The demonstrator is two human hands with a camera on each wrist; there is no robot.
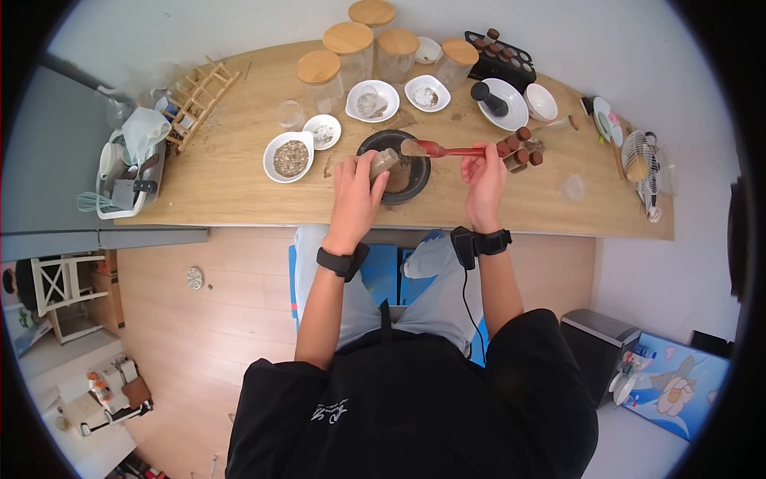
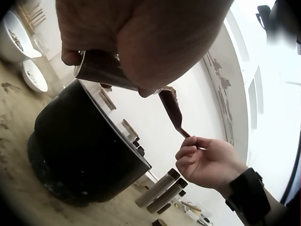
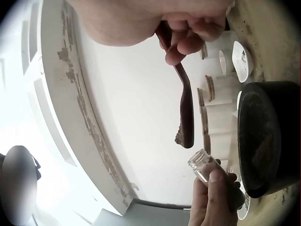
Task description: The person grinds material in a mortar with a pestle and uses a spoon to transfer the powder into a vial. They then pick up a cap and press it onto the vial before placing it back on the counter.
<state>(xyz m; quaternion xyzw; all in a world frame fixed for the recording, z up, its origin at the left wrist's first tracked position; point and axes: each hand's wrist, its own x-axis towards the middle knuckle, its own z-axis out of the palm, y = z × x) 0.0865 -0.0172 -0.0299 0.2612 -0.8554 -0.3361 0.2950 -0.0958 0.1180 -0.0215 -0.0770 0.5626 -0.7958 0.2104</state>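
My left hand (image 1: 356, 199) grips a small glass jar (image 3: 214, 176), tilted over the black mortar (image 1: 415, 188), its open mouth toward the spoon. Greyish-brown contents fill much of the jar. With thumb and fingers my right hand (image 1: 484, 188) pinches the handle of a dark red spoon (image 3: 186, 113), held level above the mortar. A heap of brown powder (image 3: 179, 137) lies in the spoon's bowl, close to the jar's mouth. More brown powder (image 1: 396, 177) covers the inside of the mortar.
White bowls with coarse grains (image 1: 292, 158) and pale bits (image 1: 322, 132) stand left of the mortar. Wooden-lidded jars (image 1: 348, 40) line the back. Brown-capped jars (image 1: 523, 152) stand beside my right hand. A black pestle (image 1: 490, 99) rests in a white bowl (image 1: 515, 114).
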